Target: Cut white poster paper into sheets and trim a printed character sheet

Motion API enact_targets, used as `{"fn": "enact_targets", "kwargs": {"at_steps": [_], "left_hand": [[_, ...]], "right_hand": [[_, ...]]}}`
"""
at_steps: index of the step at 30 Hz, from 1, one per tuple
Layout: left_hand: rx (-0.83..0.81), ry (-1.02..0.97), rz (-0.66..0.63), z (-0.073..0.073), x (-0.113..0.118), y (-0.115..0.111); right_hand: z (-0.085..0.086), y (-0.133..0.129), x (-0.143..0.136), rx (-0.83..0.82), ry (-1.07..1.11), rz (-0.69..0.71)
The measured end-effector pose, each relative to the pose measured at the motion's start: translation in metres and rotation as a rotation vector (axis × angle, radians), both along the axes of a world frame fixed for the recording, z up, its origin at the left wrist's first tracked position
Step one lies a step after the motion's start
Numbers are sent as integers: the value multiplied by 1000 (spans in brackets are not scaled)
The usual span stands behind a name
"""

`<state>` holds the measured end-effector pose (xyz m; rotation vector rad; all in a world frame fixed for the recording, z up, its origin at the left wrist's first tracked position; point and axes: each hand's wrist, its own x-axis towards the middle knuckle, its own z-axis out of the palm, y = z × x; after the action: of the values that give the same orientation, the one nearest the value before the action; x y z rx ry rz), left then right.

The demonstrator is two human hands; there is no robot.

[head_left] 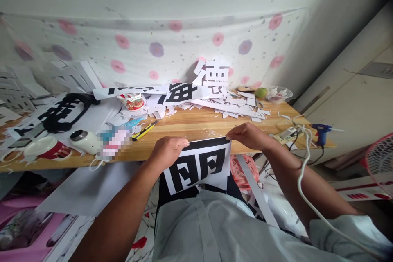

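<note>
A white paper sheet [199, 163] printed with a large black character hangs over my lap at the table's front edge. My left hand [168, 151] pinches its upper left corner between thumb and fingers. Its upper right corner is held in the closed fingertips of my right hand [245, 135]. The top edge is stretched between both hands, and the lower part droops with a curl. Just past the sheet, tiny white scraps [211, 132] lie on the wooden table [181, 125]. A yellow utility knife [145, 131] rests to the left, beyond my left hand.
Cut white letter pieces [213, 74] and paper offcuts [233, 106] pile along the back. On the left are a noodle cup [132, 101], a white bottle [84, 141] and headphones [66, 116]. A blue glue gun [321, 133] and a white cable [302, 180] are at right.
</note>
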<state>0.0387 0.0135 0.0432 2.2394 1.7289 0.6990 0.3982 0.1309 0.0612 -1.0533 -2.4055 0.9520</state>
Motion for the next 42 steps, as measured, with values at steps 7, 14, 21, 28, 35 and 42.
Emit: {"fn": "enact_targets", "kwargs": {"at_steps": [7, 14, 21, 28, 35, 42], "left_hand": [[0, -18, 25, -2, 0, 0], [7, -72, 39, -2, 2, -1], [-35, -46, 34, 1, 5, -4], [-11, -11, 42, -7, -16, -11], [10, -80, 95, -15, -58, -26], [-161, -345, 154, -16, -73, -34]], "right_hand": [[11, 3, -1, 30, -46, -17], [27, -48, -78, 406, -151, 10], [20, -50, -120, 356, -333, 80], [13, -48, -114, 379, -333, 97], [4, -43, -114, 391, -279, 68], [0, -44, -116, 407, -266, 82]]}}
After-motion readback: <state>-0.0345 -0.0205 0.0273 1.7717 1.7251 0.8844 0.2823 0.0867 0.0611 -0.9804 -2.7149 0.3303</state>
